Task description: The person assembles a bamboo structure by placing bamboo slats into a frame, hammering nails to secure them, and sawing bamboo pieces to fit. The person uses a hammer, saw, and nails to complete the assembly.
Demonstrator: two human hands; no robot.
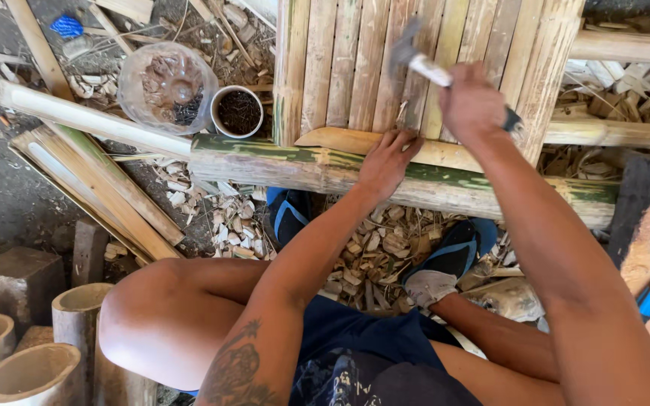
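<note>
My right hand (472, 101) grips a hammer (415, 60) by its pale handle, the metal head raised and blurred over a panel of bamboo slats (355, 68). My left hand (389, 162) rests on a curved split bamboo strip (325, 139) at the panel's near edge, fingertips pinched where the strip meets the slats. Whether they hold a nail I cannot tell. Under the strip lies a thick green bamboo pole (265, 162), running left to right.
A small cup of dark nails (238, 111) and a clear plastic container (165, 84) stand left of the panel. Long bamboo strips (92, 180) lie at left, cut bamboo tubes (35, 353) at lower left. Wood chips (374, 248) cover the ground by my sandalled feet.
</note>
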